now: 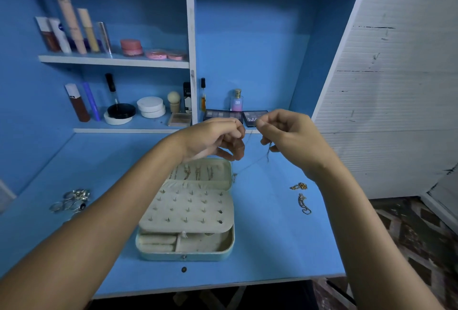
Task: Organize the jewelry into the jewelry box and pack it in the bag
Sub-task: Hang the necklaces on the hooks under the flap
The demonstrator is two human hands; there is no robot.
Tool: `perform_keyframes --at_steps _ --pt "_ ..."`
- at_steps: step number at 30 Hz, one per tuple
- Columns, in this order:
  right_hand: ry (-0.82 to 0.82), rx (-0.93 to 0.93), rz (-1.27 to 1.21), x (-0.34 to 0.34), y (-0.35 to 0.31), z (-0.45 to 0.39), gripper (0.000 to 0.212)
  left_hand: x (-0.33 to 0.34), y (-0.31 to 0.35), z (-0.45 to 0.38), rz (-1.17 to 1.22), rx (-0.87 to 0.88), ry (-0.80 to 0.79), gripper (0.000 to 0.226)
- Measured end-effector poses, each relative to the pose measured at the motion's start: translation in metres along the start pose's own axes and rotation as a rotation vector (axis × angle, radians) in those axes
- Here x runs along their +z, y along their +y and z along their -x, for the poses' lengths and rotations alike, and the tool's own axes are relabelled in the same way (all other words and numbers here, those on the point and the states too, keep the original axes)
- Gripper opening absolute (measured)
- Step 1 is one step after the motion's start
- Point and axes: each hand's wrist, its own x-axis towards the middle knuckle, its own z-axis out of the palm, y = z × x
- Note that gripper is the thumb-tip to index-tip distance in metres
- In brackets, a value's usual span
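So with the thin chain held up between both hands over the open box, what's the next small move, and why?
Probably lower the thin chain toward the lid of the jewelry box, where other chains already hang. Left hand and right hand each pinch it, and it sags slack between them just above the lid. The two chains on the desk look untouched.

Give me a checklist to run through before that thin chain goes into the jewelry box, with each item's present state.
1. Left hand pinches the thin chain: ok.
2. Right hand pinches the chain's other end: ok.
3. Chain free of knots: cannot tell, too fine and blurred.
4. Jewelry box open, lid laid back: ok.
5. Free place left in the lid among the chains already hung there: cannot tell.
6. All jewelry packed: not ok; the rings, gold chain and silver chain lie on the blue desk.
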Motion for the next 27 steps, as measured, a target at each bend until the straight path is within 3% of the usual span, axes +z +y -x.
perform_keyframes --at_steps 4,9,17,27 --pt "-0.026 -0.029 0.0 0.006 -0.009 -0.004 0.013 -0.004 0.004 0.005 -0.161 -0.004 0.02 0.032" --pt "-0.038 0.013 0.013 0.011 -0.005 -0.01 0.015 -0.01 0.005 0.01 -0.244 0.049 0.13 0.029" --pt "-0.103 0.121 0.223 0.022 0.014 -0.012 0.014 -0.015 -0.018 0.01 -0.413 -0.042 0.288 0.025" --pt "-0.058 0.013 0.245 0.028 0.004 -0.024 0.013 -0.024 -0.009 0.021 -0.504 0.078 0.459 0.021"
